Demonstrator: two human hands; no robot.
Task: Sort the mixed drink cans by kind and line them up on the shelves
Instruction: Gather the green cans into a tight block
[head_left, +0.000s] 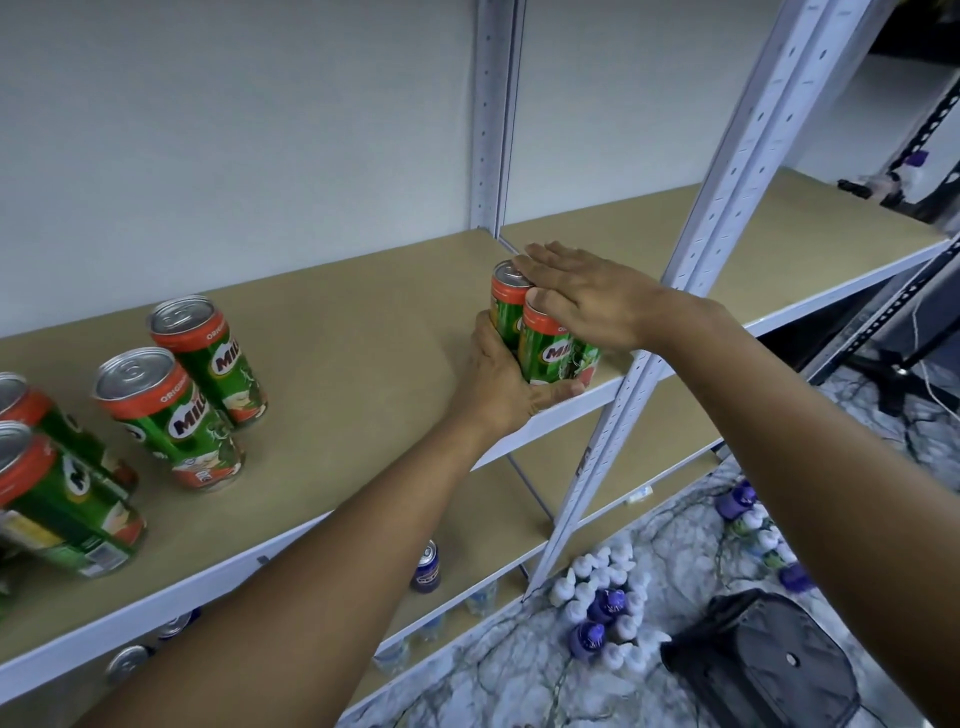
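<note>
Two bare forearms are reaching to a cluster of Milo cans (550, 340) by the white upright post (670, 291); at least two show. Left hand (501, 382) is curling around their base; right hand (584, 296) is lying flat across their tops. Four more Milo cans (171, 415) are standing left of the post on the tan shelf (337, 332). Below it, a blue can (427, 566) is standing, and white bottles (602, 608) are crowding the marbled floor.

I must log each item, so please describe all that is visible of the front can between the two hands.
The front can is a green Milo can with an orange-red band near its top and bottom; it looks like metal. It stands upright at the shelf front edge, close against a second can behind it. The right hand lies flat over its top, hiding the lid. The left hand curls around its base.
</note>
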